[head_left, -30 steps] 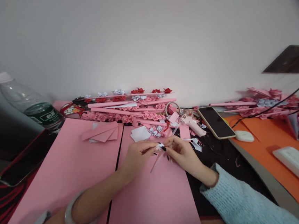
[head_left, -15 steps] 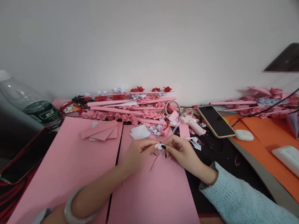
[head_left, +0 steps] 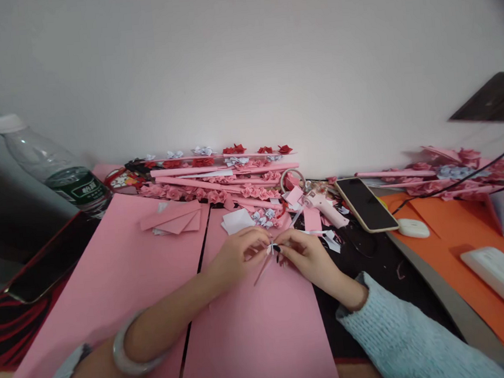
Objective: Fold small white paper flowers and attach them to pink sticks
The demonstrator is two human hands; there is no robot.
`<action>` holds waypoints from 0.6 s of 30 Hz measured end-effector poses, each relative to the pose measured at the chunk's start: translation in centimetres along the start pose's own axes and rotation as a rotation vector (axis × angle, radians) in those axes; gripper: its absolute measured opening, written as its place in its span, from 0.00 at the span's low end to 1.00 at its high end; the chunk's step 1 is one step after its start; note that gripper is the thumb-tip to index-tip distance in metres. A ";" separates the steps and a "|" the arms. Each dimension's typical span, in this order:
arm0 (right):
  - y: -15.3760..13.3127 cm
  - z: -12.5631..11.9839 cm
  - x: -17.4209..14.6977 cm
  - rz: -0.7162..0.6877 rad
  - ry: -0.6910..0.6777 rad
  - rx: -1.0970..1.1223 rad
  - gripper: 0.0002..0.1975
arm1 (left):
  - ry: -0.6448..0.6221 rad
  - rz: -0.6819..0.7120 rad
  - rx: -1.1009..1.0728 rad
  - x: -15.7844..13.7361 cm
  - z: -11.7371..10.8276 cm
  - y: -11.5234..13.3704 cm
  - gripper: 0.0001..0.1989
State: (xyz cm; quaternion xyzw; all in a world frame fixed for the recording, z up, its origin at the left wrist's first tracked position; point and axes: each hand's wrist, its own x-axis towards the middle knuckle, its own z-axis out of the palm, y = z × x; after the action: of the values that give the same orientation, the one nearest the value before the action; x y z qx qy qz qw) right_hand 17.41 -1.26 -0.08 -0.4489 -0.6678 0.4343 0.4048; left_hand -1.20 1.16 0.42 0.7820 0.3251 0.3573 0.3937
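Between my fingertips, above a pink paper sheet (head_left: 256, 335), is a small folded piece of white paper (head_left: 272, 248). My left hand (head_left: 236, 258) pinches it from the left, thumb and index finger together. From the right my right hand (head_left: 304, 254), with dark nails, grips the same piece. A thin pinkish stick (head_left: 262, 270) slants down and left from below the paper; which fingers hold it is hidden. Just beyond my hands lie a white paper square (head_left: 236, 221) and small white paper flowers (head_left: 264, 216).
Pink paper stems with flowers (head_left: 216, 186) lie along the wall. A pink glue gun (head_left: 327, 206), a tape roll (head_left: 292, 174), a phone (head_left: 366, 204) and a white mouse (head_left: 413, 228) are right of centre. On the left are folded pink papers (head_left: 175, 218) and a water bottle (head_left: 75, 181).
My fingers have shifted slightly on the white paper, which now appears narrower between them. My left hand's fingers are a bit more raised and curled. The whole view has moved slightly.
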 end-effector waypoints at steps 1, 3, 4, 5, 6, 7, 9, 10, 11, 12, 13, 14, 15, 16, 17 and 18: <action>0.0 0.0 0.0 0.004 -0.004 -0.019 0.04 | -0.002 0.017 -0.001 0.0 0.0 0.0 0.05; 0.0 0.0 -0.1 0.010 -0.010 -0.068 0.04 | -0.012 0.032 0.004 -0.1 0.1 -0.1 0.05; 0.0 0.0 -0.1 0.013 -0.013 -0.089 0.05 | -0.017 0.037 0.007 -0.2 0.1 -0.2 0.05; -0.1 0.0 -0.1 0.016 -0.016 -0.105 0.06 | -0.020 0.043 0.011 -0.2 0.1 -0.2 0.05; -0.1 0.0 -0.1 0.019 -0.019 -0.113 0.06 | -0.017 0.050 0.015 -0.2 0.1 -0.3 0.04; -0.2 0.0 -0.1 0.021 -0.020 -0.115 0.06 | -0.011 0.057 0.020 -0.2 0.1 -0.3 0.04; -0.3 0.0 0.0 0.021 -0.021 -0.108 0.05 | 0.014 0.070 0.032 -0.2 0.1 -0.4 0.04; -0.4 0.0 0.0 0.021 -0.026 -0.104 0.04 | 0.028 0.072 0.040 -0.2 0.1 -0.4 0.04; -0.4 0.0 0.0 0.020 -0.034 -0.102 0.04 | 0.041 0.073 0.048 -0.2 0.1 -0.4 0.04; -0.4 0.0 0.0 0.016 -0.039 -0.106 0.04 | 0.052 0.075 0.051 -0.1 0.1 -0.4 0.04; -0.4 0.0 0.0 0.013 -0.045 -0.115 0.04 | 0.060 0.078 0.052 -0.1 0.1 -0.4 0.04; -0.4 0.0 0.1 0.003 -0.037 -0.128 0.05 | 0.066 0.081 0.049 -0.1 0.1 -0.5 0.04; -0.4 0.0 0.1 -0.007 -0.028 -0.145 0.05 | 0.074 0.083 0.044 -0.1 0.1 -0.6 0.04; -0.3 0.0 0.1 -0.015 -0.022 -0.161 0.05 | 0.081 0.083 0.037 -0.1 0.1 -0.6 0.05; -0.3 0.0 0.1 -0.020 -0.021 -0.172 0.05 | 0.091 0.081 0.030 -0.1 0.1 -0.7 0.05; -0.2 -0.1 0.1 -0.020 -0.024 -0.179 0.06 | 0.098 0.073 0.024 -0.1 0.1 -0.8 0.05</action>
State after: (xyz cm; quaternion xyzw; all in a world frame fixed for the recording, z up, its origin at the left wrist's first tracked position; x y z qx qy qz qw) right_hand 17.39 -1.25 0.15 -0.4713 -0.7132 0.3741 0.3594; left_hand -1.36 1.39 -0.31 0.7797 0.3194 0.4054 0.3546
